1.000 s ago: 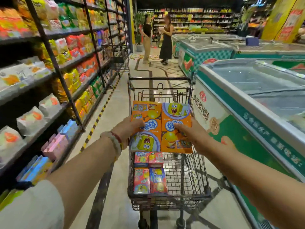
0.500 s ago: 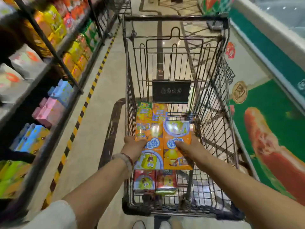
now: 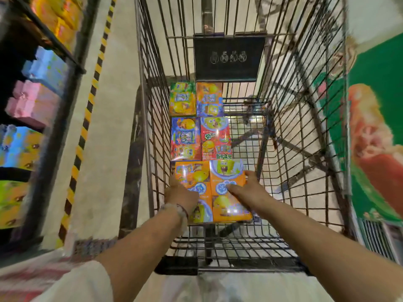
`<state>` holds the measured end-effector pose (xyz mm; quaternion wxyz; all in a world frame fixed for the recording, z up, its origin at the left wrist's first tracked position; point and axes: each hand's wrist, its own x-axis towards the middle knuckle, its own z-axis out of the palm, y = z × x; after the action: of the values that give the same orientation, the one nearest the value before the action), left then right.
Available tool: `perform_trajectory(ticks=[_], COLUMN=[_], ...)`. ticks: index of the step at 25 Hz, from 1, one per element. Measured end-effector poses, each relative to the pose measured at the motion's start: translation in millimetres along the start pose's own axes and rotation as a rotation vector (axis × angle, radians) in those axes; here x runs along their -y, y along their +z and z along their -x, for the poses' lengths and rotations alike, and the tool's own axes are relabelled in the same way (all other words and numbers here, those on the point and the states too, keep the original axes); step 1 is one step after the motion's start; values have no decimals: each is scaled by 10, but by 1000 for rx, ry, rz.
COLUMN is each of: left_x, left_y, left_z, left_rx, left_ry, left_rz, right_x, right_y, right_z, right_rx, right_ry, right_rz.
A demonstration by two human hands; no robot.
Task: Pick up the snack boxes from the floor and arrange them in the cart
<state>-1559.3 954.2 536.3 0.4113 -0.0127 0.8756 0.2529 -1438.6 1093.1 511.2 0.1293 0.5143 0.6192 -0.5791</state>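
I look straight down into a wire shopping cart (image 3: 150,131). Two orange snack boxes (image 3: 226,192) lie side by side at the near end of the cart's left half. My left hand (image 3: 180,194) grips the left box's edge, and my right hand (image 3: 250,190) grips the right box's edge with fingers over its top. Beyond them lie a blue-red pair of boxes (image 3: 199,138), then a green and an orange box (image 3: 195,99), all flat on the cart floor in two columns.
A black placard (image 3: 229,58) hangs on the cart's far wall. Store shelves with coloured packs (image 3: 32,101) run along the left, beyond a yellow-black floor stripe (image 3: 87,114). A freezer's green side panel (image 3: 375,131) stands close on the right. The cart's right half shows bare wire.
Both hands have lowered the two orange boxes from above the cart down into it. My view has tipped from along the aisle to straight down.
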Motion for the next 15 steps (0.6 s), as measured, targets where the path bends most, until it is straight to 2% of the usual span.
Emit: perform_trajectory(ticks=[3,6,11,15], left_x=[87,76,51,33], left_y=[83,122,171,197], left_z=[-78,-148,-153,-68], left_rx=[2,4,23,39], left_ry=[-45,-56,-39,-33], left_rz=[33,35,-63,-237], right_x=[-23,-52,-89,-83], right_y=[90,204,294,319], right_z=[-17,-82,-140,-136], right_rx=[13,-45,-128,-183], right_ry=[-11,-69,-137,-124], right_rz=[-33,-8,61,53])
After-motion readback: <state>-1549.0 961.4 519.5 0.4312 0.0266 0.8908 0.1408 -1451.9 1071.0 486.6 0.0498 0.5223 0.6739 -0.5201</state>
